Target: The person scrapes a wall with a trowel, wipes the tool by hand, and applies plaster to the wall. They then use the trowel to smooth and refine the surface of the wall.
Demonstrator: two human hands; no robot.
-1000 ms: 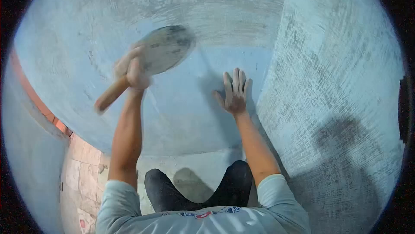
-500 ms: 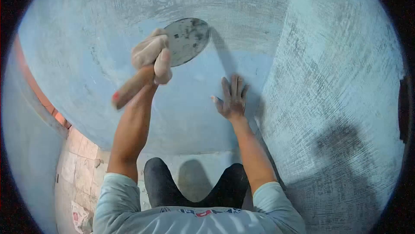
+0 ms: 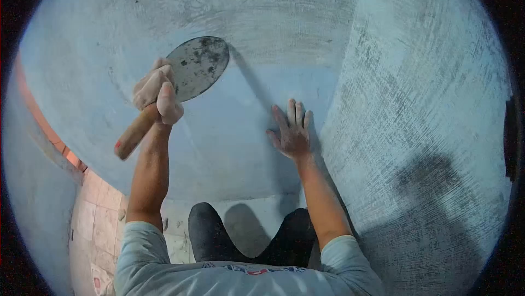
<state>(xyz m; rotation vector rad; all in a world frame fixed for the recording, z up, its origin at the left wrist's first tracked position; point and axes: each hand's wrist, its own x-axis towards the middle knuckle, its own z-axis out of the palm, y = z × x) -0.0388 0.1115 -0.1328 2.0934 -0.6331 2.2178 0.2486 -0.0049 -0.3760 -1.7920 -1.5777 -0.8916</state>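
My left hand is closed round a trowel with a wooden handle that points down and left. The trowel's oval metal blade, spotted with dark marks, lies close to the bluish plastered wall. To the right and lower, my right hand has its fingers spread and its palm towards the same wall, with nothing in it. Pale dust coats the fingers of both hands.
A rough, scratch-marked wall meets the smooth one at a corner on the right. Pale floor tiles and an orange-pink strip show at the left. My dark-clothed knees are at the bottom.
My left hand and the trowel have moved left and down along the wall. My right hand has shifted only slightly, its fingers still spread.
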